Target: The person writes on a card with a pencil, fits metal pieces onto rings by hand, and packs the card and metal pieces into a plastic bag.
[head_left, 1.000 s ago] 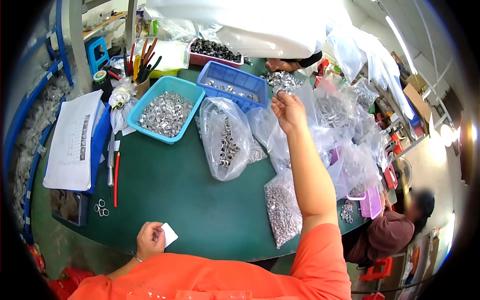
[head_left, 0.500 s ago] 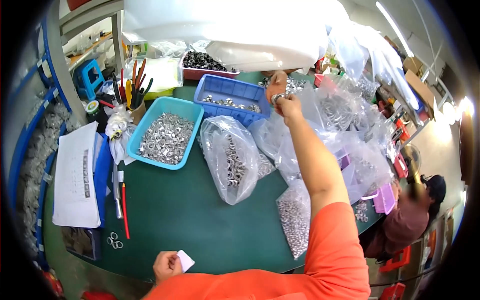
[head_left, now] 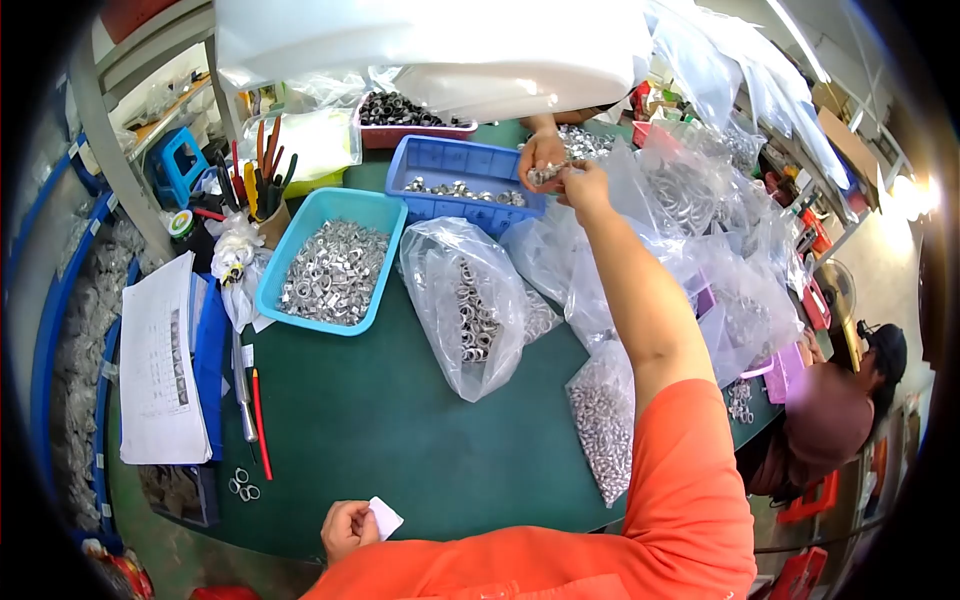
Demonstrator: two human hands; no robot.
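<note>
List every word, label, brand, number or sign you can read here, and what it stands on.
No text can be read.
Paper sheets: print too small.
Round green-and-white item: too blurred.
Tags on the blue rack: too small.
White card in the left hand: no writing discernible.

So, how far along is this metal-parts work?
Seemingly done: metal pieces in the turquoise basket. In hand: small parts, where the right hand meets a co-worker's hand; the left hand holds white paper. Left, apparently: loose rings on the green table; total unclear.
</note>
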